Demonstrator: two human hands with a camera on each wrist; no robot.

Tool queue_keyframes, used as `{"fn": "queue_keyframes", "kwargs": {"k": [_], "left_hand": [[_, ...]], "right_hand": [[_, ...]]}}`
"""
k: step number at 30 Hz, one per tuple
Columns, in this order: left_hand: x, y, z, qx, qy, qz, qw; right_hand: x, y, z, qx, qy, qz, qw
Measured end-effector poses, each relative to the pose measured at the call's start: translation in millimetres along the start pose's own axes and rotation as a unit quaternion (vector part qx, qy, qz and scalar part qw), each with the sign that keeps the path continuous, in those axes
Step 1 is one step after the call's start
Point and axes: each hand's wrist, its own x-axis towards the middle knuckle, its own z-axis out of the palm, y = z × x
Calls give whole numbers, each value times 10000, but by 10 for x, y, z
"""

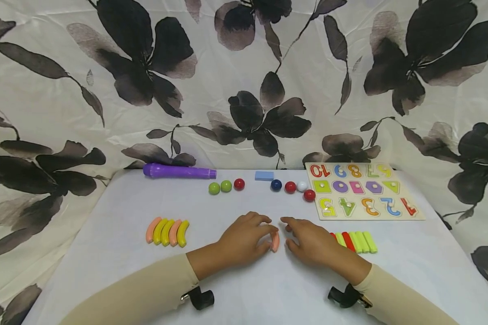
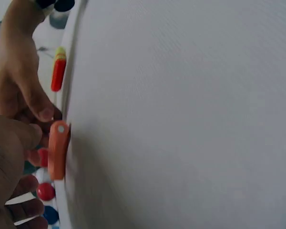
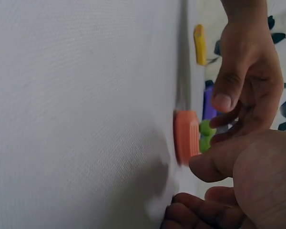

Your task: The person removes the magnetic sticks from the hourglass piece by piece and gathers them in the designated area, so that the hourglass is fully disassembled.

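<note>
A small orange curved toy piece [image 1: 275, 242] lies on the white table between the two hands. My left hand [image 1: 244, 239] is at its left side, with the index fingertip right at its upper end and the thumb near its lower end. In the right wrist view, the left thumb and fingers [image 3: 222, 102] are spread apart, with the orange piece [image 3: 186, 138] beside them. To the right of the piece, my right hand [image 1: 309, 239] has loosely bent fingers, holding nothing. The left wrist view has the orange piece [image 2: 58, 150] close to both thumbs.
Yellow and orange curved pieces [image 1: 166, 232] form a row at left. Red and lime sticks [image 1: 359, 242] lie partly behind the right hand. Farther back are a purple microphone-shaped toy [image 1: 179, 172], several coloured balls [image 1: 239, 183], a blue block [image 1: 264, 176] and a number puzzle board [image 1: 410, 189].
</note>
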Motion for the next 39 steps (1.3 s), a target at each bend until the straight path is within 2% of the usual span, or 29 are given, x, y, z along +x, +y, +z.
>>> {"fn": "queue_keyframes", "kwargs": {"k": [6,10,17,21,28,34,39], "left_hand": [[80,109,60,500,-411,124,9978],[76,113,60,633,-416,106,9971],[15,52,92,337,-402,-96,9986],[-36,13,108,137,-229,-165,9995],[-159,-11,48,-108,-15,-299,9995],[-184,-12,42,-237,-146,-492,9984],[-156,-46,49,-89,-260,-509,9983]], "right_hand": [[-10,29,-26,129,-2,-161,9998],[-7,29,-36,83,28,-200,9998],[-6,30,-27,20,58,-209,9998],[-5,31,-21,26,47,-220,9997],[8,47,0,22,-66,-106,9999],[5,48,-2,-44,-14,-151,9999],[3,48,4,-24,-3,-228,9997]]}}
